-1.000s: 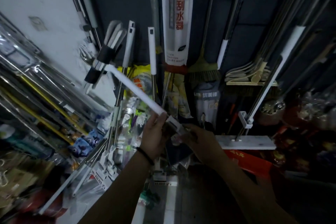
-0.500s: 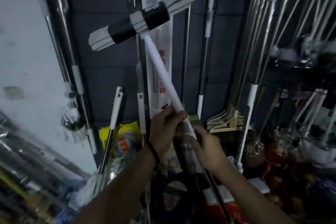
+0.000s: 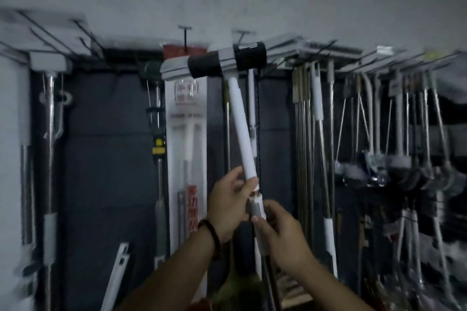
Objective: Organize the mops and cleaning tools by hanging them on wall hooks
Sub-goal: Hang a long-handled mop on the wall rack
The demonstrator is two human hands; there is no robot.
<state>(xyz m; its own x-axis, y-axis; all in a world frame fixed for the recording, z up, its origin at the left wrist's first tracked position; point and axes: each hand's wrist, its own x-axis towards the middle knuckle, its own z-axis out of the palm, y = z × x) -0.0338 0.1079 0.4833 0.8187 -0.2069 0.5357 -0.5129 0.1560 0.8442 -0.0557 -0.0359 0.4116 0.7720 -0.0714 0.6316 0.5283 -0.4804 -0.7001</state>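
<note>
I hold a mop upright by its white handle point(image 3: 242, 131). Its flat grey head point(image 3: 214, 64), wrapped in two black bands, is raised near the ceiling hooks point(image 3: 185, 30). My left hand point(image 3: 231, 204) grips the handle just below the white sleeve. My right hand point(image 3: 278, 232) grips the grey joint and shaft a little lower. The mop leans slightly to the left at the top.
Many mops and metal poles point(image 3: 307, 134) hang along the dark wall. A packaged squeegee point(image 3: 187, 149) hangs just left of my mop. Ladles and scoops point(image 3: 394, 166) hang at the right. A broom point(image 3: 237, 285) stands below my hands.
The mop has been swung from low and tilted to upright, its head now up by the ceiling hooks. The view has tilted upward. Both hands keep their grip.
</note>
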